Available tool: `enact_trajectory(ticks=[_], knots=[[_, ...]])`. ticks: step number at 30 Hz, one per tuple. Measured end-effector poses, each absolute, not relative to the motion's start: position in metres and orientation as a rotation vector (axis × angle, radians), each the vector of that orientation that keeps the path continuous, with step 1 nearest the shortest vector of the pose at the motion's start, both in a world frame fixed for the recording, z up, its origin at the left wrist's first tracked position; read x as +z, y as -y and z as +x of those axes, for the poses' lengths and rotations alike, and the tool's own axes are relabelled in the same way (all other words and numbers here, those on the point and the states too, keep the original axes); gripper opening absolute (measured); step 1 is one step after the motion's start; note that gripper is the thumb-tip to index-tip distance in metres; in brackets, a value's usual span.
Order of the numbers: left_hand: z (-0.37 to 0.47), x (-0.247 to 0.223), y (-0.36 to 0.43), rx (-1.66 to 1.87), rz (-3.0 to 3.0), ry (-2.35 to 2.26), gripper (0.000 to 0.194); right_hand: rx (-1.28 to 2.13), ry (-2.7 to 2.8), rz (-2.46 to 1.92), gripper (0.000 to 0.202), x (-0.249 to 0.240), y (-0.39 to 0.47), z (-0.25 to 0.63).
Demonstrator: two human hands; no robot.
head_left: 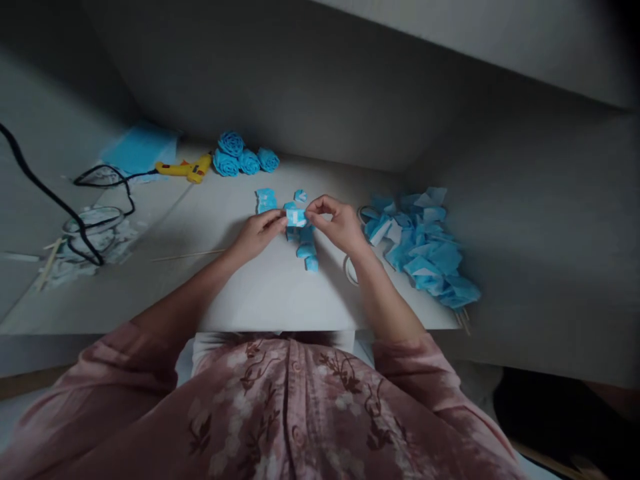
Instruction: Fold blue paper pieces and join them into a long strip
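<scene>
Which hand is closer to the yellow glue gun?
Left. The left hand is to the right of the glue gun and nearer the person's body; the right hand is farther right, beyond the held blue piece.

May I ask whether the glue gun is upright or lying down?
Lying down: the glue gun stretches along the table, its handle sideways.

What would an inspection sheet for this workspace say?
Surface: flat, pale tabletop, strewn with things.
Work pieces: small blue papery piece between the hands; similar blue scraps nearby.
Clutter: loose blue papery heap, right; yellow plastic glue gun and four blue rose-shaped rolls, back.
Hands: left hand holds the piece's left side; right hand pinches its right edge.
Cables: black looping cord at left.
Surroundings: plain grey walls.
</scene>
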State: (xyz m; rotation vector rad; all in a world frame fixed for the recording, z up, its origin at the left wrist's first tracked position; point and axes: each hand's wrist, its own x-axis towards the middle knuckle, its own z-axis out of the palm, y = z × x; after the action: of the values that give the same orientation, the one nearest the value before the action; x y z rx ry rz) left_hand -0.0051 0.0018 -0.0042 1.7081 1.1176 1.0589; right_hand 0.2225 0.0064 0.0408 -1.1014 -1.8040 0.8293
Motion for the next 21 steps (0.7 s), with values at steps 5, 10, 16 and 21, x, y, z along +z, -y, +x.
enact_trajectory(ticks=[5,10,16,21], knots=[[0.001,0.001,0.003,1.017,1.575,-0.999,0.040,0.861,1.716,-1.107,0.020,0.031,0.008,0.211],[-0.003,0.000,0.000,1.070,1.560,-1.001,0.031,1.044,1.528,-1.061,0.042,0.014,0.007,0.212],[-0.002,-0.001,0.000,1.079,1.464,-0.983,0.031,1.284,1.461,-1.071,0.061,0.012,0.011,0.214],[-0.001,-0.001,0.001,1.053,1.467,-0.984,0.025,1.285,1.519,-1.109,0.053,0.005,0.009,0.211]])
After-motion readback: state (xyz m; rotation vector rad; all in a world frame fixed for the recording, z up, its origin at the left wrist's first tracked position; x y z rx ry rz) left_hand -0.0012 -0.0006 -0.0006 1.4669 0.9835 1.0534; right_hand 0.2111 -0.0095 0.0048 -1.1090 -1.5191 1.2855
